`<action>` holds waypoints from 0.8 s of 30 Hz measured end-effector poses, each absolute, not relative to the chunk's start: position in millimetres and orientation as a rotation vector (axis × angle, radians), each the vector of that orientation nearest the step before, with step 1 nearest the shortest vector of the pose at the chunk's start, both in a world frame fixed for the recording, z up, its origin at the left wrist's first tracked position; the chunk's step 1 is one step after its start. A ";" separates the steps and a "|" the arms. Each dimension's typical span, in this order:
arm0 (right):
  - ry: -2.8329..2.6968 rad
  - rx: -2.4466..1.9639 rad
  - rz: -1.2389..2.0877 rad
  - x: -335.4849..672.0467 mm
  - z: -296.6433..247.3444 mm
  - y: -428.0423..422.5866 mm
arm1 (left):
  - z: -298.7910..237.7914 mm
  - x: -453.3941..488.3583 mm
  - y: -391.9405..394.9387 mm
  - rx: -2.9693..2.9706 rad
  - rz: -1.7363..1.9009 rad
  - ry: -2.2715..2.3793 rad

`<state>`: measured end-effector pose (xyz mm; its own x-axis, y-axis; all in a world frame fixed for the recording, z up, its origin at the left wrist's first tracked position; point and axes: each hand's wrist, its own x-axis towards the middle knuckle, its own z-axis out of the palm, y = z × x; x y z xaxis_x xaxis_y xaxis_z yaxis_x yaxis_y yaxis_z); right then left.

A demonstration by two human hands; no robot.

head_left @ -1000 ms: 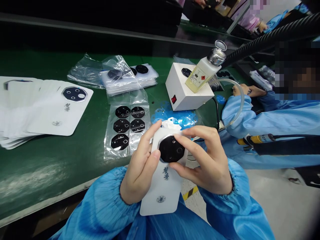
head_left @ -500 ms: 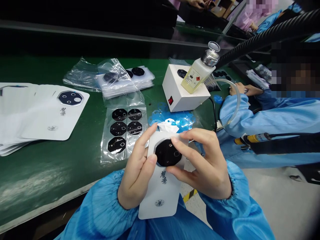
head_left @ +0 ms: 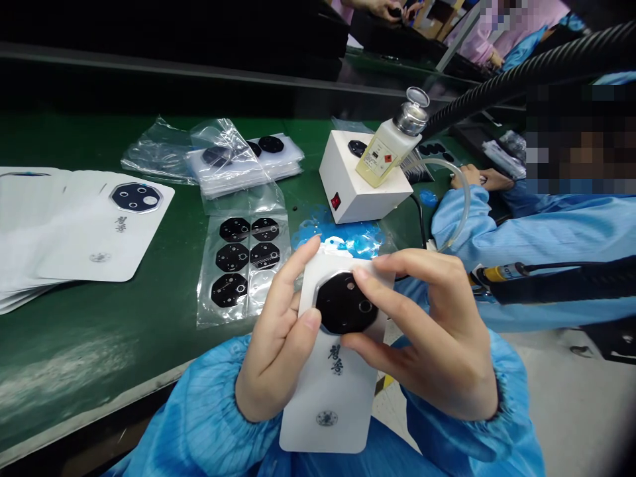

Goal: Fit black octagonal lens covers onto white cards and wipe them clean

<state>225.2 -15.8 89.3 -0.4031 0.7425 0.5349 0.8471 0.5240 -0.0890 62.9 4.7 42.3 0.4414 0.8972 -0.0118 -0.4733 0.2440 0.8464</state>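
A white phone back cover [head_left: 332,381] is held over my lap, upright, between both hands. My left hand [head_left: 278,338] grips its left edge, thumb against the rim of the black octagonal camera lens plate [head_left: 344,305] set near its top. My right hand [head_left: 437,334] pinches that black plate, forefinger on its top edge and thumb under its lower edge. Both sleeves are blue.
On the green bench lie a clear sheet of black lens plates [head_left: 243,255], bagged plates [head_left: 233,159], a stack of white covers [head_left: 94,228], blue film scraps [head_left: 348,235], a white box with a red switch [head_left: 355,175] and a solvent bottle [head_left: 390,146]. A co-worker's blue sleeve [head_left: 527,232] and a black hose [head_left: 521,69] are at right.
The cover and both hands have shifted slightly right and closer to me. My right fingers have resettled on the black plate. The view has drifted a little.
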 end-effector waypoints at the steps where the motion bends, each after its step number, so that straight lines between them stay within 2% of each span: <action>1: -2.246 -1.293 -0.280 224.8 91.3 -16.4 | 43.5 63.1 4.6 0.904 1.023 0.562; 19: -2.233 -1.489 -0.303 218.8 117.8 -30.0 | 52.0 71.4 11.2 0.784 0.930 0.420; 24: -2.210 -1.482 -0.312 218.4 123.1 -32.0 | 50.5 72.6 12.6 0.841 0.998 0.436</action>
<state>218.4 -32.0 123.1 -0.3148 0.8127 0.4902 0.9167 0.3943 -0.0649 72.6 12.6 50.5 0.4945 0.8679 0.0466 -0.5553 0.2743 0.7851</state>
